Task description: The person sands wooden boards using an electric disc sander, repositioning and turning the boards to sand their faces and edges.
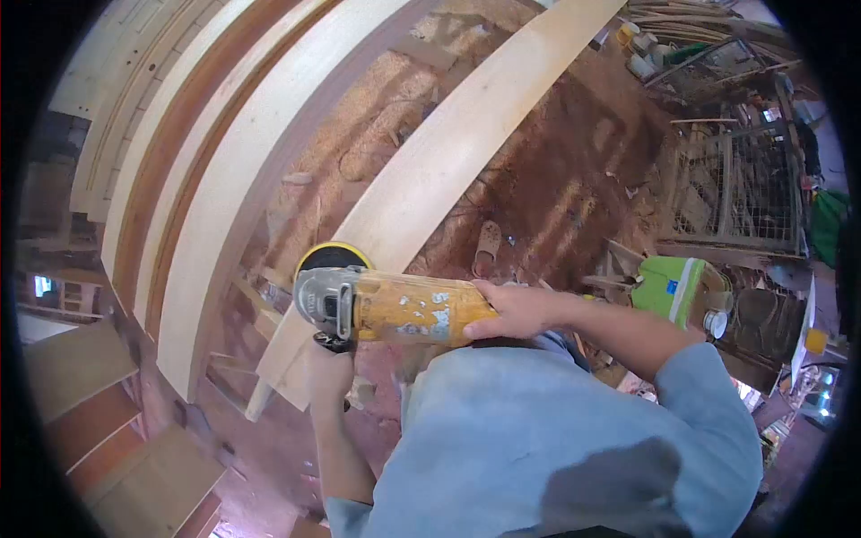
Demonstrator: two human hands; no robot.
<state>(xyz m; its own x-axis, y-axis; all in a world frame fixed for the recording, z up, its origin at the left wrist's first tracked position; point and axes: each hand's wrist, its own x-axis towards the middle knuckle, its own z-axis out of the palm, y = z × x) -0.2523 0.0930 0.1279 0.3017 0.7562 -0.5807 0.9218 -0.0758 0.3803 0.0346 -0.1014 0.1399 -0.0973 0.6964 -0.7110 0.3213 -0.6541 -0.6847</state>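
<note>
Right hand (516,309): wrapping its fingers around the rear of the sander's yellow body, close to the person's blue shirt (538,421).
Left hand (331,369): closing its fingers around the black side handle (334,342) beside the tool's head.
Sander (404,309): lying crosswise over the near part of the long board, its round pad (330,258) showing by the board's left edge; whether the pad is touching or spinning, one cannot tell.
Long board (457,143): running away from the person, its upper face looking pale and fairly smooth.
Progress: the sanding is seemingly under way at the near part; how much of the face is finished or needing more work is not showing.
Curved boards (242,161): standing side by side at the left, apart from the sander; their finish is hard to judge.
Floor (574,179): lying under sawdust beyond the board.
Green box (664,285): sitting at the right.
Mesh frame (735,193): standing farther off.
</note>
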